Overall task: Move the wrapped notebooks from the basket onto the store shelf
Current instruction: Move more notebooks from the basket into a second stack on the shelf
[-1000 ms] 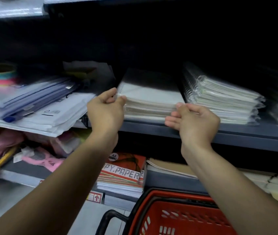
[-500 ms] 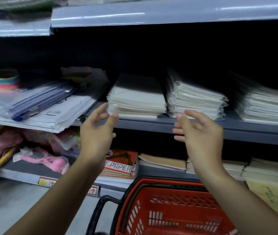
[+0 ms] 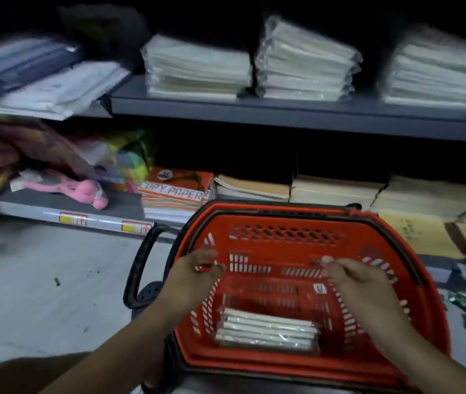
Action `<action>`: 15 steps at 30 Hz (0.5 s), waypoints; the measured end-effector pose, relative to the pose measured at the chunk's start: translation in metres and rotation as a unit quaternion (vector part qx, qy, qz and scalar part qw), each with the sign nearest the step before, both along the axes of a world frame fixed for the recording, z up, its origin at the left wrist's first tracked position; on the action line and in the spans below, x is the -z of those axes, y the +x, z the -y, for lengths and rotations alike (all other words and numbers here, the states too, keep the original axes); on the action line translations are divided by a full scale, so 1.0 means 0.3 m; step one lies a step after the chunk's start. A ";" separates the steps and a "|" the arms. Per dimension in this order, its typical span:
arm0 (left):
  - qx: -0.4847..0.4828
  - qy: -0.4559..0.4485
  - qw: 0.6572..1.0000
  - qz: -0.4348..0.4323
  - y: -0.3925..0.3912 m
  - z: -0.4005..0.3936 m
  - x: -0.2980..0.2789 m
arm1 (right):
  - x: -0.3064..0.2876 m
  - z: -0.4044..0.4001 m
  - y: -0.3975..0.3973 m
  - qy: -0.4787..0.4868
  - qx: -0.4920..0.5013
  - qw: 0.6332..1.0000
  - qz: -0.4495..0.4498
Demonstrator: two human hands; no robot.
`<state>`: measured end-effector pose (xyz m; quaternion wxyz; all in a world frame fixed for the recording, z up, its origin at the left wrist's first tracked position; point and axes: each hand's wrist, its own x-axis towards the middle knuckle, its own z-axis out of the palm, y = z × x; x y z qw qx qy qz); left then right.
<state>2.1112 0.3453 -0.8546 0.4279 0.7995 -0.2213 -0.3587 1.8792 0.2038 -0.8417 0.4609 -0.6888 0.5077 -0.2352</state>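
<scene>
Nearest us: both our forearms reach fwd over the red basket (image 3: 436,317), which sits on the floor w/ its black handle (image 3: 138,268) folded out to the left. Inside, at the near end of the basket floor, we count one pack of wrapped notebooks (image 3: 266,329) lying flat, clear film glinting, spines stacked approx. five deep; nothing touches it. Our left hand (image 3: 195,277) hangs above the basket's left wall, fingers loosely curled, holding nothing. Our right hand (image 3: 359,282) hangs over the right half, fingers loosely bent fwd, also holding nothing; both are blurred, so finer finger detail we can't tell. Beyond the basket, low shelf (image 3: 55,214): pink toy (image 3: 84,190) at left, ream marked COPY PAPER (image 3: 178,191) beside it, then tan paper stacks (image 3: 337,191) running right, brown envelopes (image 3: 422,234) at far right. Above, the grey store shelf (image 3: 297,113): three stacks of wrapped notebooks, left stack (image 3: 197,69), middle stack (image 3: 305,64), right stack (image 3: 436,72), side by side w/ gaps between. Farthest left on that level: plastic folders and white sheets (image 3: 44,81), overhanging the edge.
</scene>
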 end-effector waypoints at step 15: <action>0.094 0.203 0.972 -0.073 -0.086 0.041 0.214 | 0.229 -0.037 -0.002 0.227 -0.136 0.918 -0.294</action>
